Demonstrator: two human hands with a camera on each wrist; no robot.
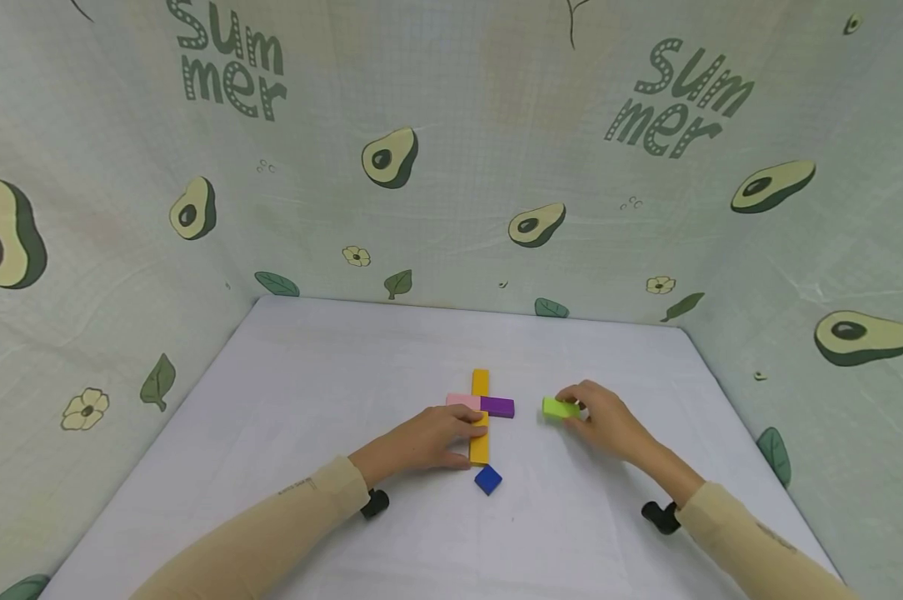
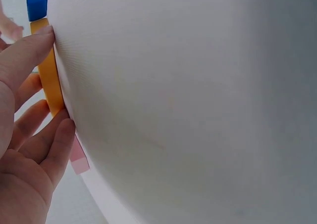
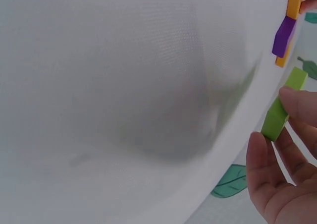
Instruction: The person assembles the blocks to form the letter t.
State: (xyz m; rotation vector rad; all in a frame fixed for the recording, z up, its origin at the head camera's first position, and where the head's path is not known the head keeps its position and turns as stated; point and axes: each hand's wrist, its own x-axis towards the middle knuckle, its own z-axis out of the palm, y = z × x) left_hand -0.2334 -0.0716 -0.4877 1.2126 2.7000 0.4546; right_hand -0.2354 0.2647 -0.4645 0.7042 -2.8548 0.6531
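Observation:
My left hand (image 1: 427, 437) holds the lower orange block (image 1: 480, 452) between thumb and fingertips, on the white table. In the left wrist view the thumb lies near one end of that block, the fingers toward the other. Above it, a pink block (image 1: 462, 400) and a purple block (image 1: 498, 407) lie end to end, crosswise, with another orange block (image 1: 481, 382) beyond them. A blue block (image 1: 488, 480), turned like a diamond, lies at the near end. To the right, my right hand (image 1: 605, 418) pinches a lime green block (image 3: 277, 116) between thumb and fingers, apart from the others.
The white tabletop (image 1: 346, 358) spreads around the blocks. Cloth walls printed with avocados (image 1: 390, 158), leaves and lettering enclose it at the back and both sides. Black wrist cameras (image 1: 661, 517) sit under both sleeves.

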